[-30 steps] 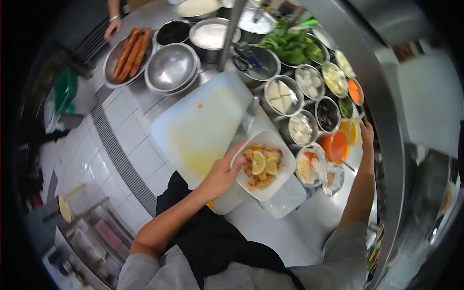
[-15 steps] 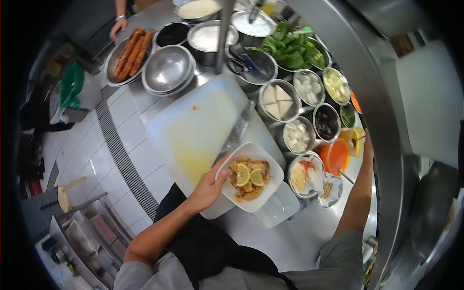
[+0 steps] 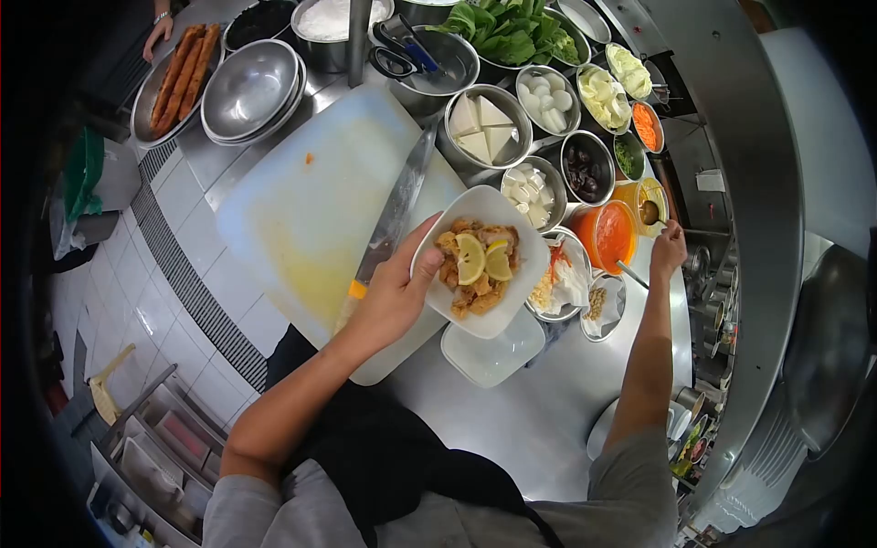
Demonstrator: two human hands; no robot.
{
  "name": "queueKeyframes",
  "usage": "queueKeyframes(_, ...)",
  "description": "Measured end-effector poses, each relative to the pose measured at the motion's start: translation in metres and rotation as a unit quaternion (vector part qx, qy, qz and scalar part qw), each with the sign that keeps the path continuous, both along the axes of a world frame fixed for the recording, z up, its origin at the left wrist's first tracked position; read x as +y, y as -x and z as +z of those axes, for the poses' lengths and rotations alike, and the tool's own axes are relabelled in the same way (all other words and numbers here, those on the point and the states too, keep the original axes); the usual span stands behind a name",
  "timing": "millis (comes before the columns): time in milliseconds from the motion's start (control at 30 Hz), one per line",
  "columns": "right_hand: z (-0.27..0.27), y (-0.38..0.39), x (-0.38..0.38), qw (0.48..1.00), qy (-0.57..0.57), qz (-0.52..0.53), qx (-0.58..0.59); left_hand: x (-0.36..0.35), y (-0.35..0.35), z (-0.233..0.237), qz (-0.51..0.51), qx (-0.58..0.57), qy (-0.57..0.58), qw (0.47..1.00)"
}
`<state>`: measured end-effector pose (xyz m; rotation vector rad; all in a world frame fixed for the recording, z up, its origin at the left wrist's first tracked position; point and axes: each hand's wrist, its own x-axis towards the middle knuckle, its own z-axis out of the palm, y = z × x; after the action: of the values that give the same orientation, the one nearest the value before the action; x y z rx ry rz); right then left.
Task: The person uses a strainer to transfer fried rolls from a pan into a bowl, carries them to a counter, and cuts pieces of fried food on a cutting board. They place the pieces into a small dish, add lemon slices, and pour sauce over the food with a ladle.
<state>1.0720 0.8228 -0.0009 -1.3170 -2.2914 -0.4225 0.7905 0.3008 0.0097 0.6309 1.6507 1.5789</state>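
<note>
My left hand (image 3: 393, 288) is closed on the rim of a white square bowl (image 3: 498, 315), thumb over its edge. In the bowl lie golden-brown fried pieces (image 3: 470, 297) topped with two lemon slices (image 3: 471, 258). My right hand (image 3: 670, 248) is closed round the handle of a small ladle (image 3: 649, 212), whose scoop is at a container of yellow sauce (image 3: 628, 194). Beside that stands a tub of orange-red sauce (image 3: 605, 239) with a metal handle sticking out. Under the held bowl sits another white bowl (image 3: 493, 352).
A knife (image 3: 402, 196) lies on the stained cutting board (image 3: 274, 233). Metal pots of white wedges (image 3: 482, 128), white cubes (image 3: 527, 192) and leafy greens (image 3: 502, 32) line the counter. At top left, another person's hand (image 3: 158, 36) is near long fried sticks (image 3: 185, 78).
The view has shifted, and the counter containers appear further up and left. My right hand, mostly hidden before, now shows with the ladle at the yellow sauce. My left hand still holds the bowl.
</note>
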Motion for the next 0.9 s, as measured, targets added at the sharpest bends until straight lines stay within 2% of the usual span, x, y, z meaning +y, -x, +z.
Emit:
queueKeyframes(33,-0.005,0.006,-0.002,0.999,-0.016,-0.011,-0.027,0.002,0.000,0.000,0.000,0.001,-0.001,1.000)
queueKeyframes(67,-0.009,0.012,-0.003,0.999,-0.035,0.010,0.035,0.004,0.001,0.000,0.001,0.002,-0.013,1.000)
queueKeyframes(100,-0.008,0.015,-0.004,0.999,-0.035,0.009,0.036,0.006,0.001,0.000,0.001,0.004,-0.025,1.000)
queueKeyframes(133,-0.008,0.018,-0.005,0.972,0.124,-0.012,0.201,0.008,0.003,0.000,-0.001,0.005,-0.026,1.000)
queueKeyframes(167,-0.007,0.020,-0.006,0.892,0.277,-0.033,0.356,0.010,0.004,-0.001,-0.004,0.009,-0.031,0.999)
queueKeyframes(200,-0.005,0.022,-0.005,0.892,0.275,-0.035,0.357,0.013,0.005,-0.001,-0.008,0.012,-0.036,0.999)
queueKeyframes(267,0.011,0.031,-0.012,0.742,0.425,-0.128,0.502,0.022,0.005,0.000,-0.006,0.018,-0.049,0.999)
queueKeyframes(300,0.015,0.033,-0.014,0.743,0.423,-0.128,0.502,0.027,0.006,0.000,-0.001,0.027,-0.061,0.998)
queueKeyframes(367,0.019,0.030,-0.013,0.688,0.475,-0.154,0.526,0.038,0.010,0.008,-0.020,0.010,-0.039,0.999)
queueKeyframes(400,0.020,0.028,-0.013,0.689,0.474,-0.154,0.526,0.045,0.012,0.012,-0.037,-0.004,-0.016,0.999)
queueKeyframes(467,0.021,0.026,-0.014,0.648,0.487,-0.164,0.561,0.063,0.013,0.017,-0.036,-0.009,-0.027,0.999)
queueKeyframes(633,0.021,0.016,-0.011,0.643,0.474,-0.148,0.582,0.115,0.016,0.034,-0.067,-0.062,-0.013,0.996)
queueKeyframes(700,0.019,0.007,0.002,0.648,0.467,-0.138,0.586,0.146,0.014,0.030,-0.059,-0.050,-0.034,0.996)
queueKeyframes(767,0.024,0.001,0.004,0.620,0.479,-0.143,0.604,0.175,0.010,0.025,-0.044,-0.020,-0.057,0.997)
queueKeyframes(900,0.021,-0.011,0.020,0.634,0.461,-0.132,0.607,0.221,0.004,0.036,-0.037,0.015,-0.067,0.997)
